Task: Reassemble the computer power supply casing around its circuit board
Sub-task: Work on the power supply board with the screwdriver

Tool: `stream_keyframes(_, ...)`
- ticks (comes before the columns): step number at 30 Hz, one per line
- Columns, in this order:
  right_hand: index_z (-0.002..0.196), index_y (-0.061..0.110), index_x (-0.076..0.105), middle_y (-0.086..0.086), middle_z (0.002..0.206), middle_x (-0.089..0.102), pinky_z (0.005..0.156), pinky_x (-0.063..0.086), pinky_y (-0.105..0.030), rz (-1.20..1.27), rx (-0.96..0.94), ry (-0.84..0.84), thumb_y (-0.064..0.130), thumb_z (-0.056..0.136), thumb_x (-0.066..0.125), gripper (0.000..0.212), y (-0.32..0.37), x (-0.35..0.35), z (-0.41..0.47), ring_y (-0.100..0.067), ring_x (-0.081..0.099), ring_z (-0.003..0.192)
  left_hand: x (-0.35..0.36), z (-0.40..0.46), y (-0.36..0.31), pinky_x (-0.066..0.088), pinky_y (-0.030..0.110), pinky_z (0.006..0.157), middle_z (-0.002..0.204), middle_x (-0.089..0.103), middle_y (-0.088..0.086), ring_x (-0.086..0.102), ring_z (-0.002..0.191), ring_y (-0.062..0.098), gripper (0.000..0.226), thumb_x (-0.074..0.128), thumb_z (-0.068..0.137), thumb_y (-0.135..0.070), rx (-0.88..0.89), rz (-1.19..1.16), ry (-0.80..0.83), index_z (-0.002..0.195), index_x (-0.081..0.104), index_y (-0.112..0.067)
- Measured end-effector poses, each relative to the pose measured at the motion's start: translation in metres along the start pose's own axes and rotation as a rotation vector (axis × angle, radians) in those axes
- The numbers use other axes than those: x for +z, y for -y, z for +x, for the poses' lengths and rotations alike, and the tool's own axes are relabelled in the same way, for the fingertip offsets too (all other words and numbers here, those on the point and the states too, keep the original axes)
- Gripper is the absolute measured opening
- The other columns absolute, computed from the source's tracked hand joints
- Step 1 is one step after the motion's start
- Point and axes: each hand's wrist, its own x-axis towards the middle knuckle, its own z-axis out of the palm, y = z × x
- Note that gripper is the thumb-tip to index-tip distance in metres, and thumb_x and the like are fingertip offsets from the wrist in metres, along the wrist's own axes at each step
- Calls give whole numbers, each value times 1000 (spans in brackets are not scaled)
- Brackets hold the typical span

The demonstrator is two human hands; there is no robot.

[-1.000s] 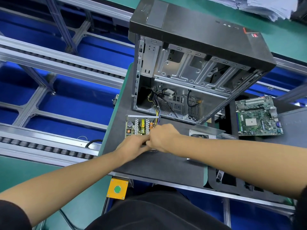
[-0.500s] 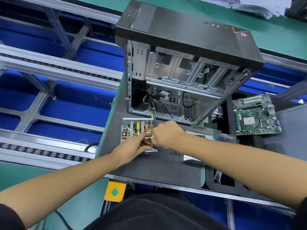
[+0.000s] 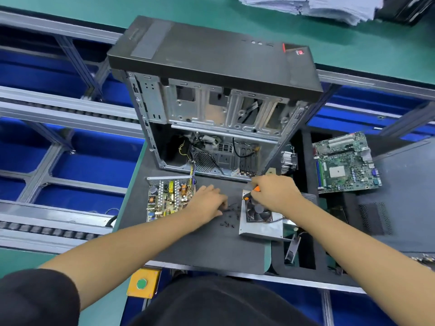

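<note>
Hands now off the green circuit board (image 3: pixel 167 200): left hand (image 3: pixel 208 201) reaches the small black screws (image 3: pixel 227 216), fingers bent, grip unclear; right hand (image 3: pixel 274 193) grips an orange-handled screwdriver (image 3: pixel 251 192) over the grey fan cover (image 3: pixel 260 220). Fastening likely next.

One computer tower (image 3: pixel 211 95). One bare circuit board (image 3: pixel 168 198). One casing cover with fan (image 3: pixel 261 222). One motherboard (image 3: pixel 344 163). One screwdriver (image 3: pixel 251 192). Several loose screws (image 3: pixel 227 223), count unclear. Two hands.

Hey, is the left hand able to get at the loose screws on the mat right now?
Probably yes. The left hand lies on the mat with its fingertips right at the screws, and nothing lies between them. The right hand, holding a screwdriver, stays over the fan cover, apart.
</note>
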Motion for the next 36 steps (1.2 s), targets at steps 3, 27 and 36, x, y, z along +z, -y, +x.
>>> stream_keyframes(3,85,27,54,1,79,63,57,38,-32,11,11,-4,35,88,47,11,-10,3,-1,-29,60,77,7,17,-7,35,35,94,119,63,-2,51,118,21,31,73,88,-43,-42,-34,87,113,64,-27)
stream_keyframes(27,78,28,53,7,60,56,50,29,-28,160,-127,-120,32,85,50,9,61,-56,23,-7,51,59,-46,-76,70,50,22,76,87,72,2,63,79,11,12,80,86,-14,-330,-901,-309,88,70,-9)
stream_keyframes(36,74,29,46,6,62,55,50,30,-29,114,-228,-132,32,88,49,14,146,-63,51,-14,50,61,-35,-135,137,56,19,77,85,76,-5,71,80,8,13,86,81,-21,-344,-1013,-305,89,76,-23)
